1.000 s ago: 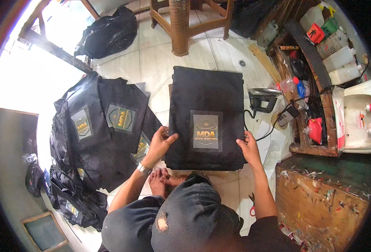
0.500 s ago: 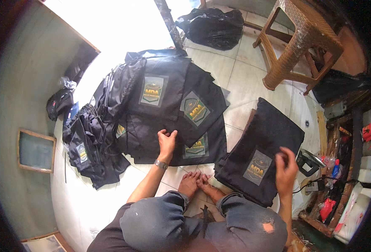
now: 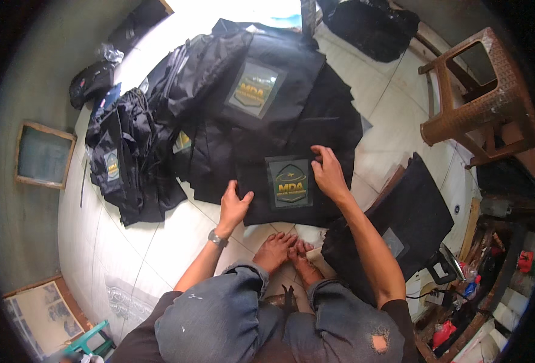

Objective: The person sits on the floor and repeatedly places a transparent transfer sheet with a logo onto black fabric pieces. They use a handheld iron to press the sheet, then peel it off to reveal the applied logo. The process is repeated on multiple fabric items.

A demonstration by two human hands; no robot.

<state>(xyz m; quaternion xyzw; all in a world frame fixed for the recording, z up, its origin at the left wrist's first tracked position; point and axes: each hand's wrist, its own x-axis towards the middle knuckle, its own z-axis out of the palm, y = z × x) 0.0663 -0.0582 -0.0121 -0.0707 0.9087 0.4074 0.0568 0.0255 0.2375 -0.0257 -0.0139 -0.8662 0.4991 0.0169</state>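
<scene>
A black cloth piece (image 3: 258, 209) lies flat in front of my feet, on a spread of other black pieces. It bears a dark transparent film patch (image 3: 290, 181) with a yellow and green emblem. My left hand (image 3: 234, 207) is at its left edge, thumb and fingers apart. Just right of the patch, my right hand (image 3: 329, 172) rests low over the cloth, with a gap between thumb and forefinger. Another patch (image 3: 252, 91) shows on a piece farther back. To the right, my right forearm partly hides a neat stack of black cloth (image 3: 421, 202).
A crumpled black heap (image 3: 135, 157) is at the left. A brown woven-pattern stool (image 3: 461, 109) stands far right, and a black bag (image 3: 370, 27) lies at the back. An iron (image 3: 446, 266) sits beside the right stack, near a cluttered wooden shelf (image 3: 485, 290).
My right hand has moved left from the right stack to the middle pieces. A piece with an upright patch now covers the tilted ones there. The whole view has turned somewhat.
</scene>
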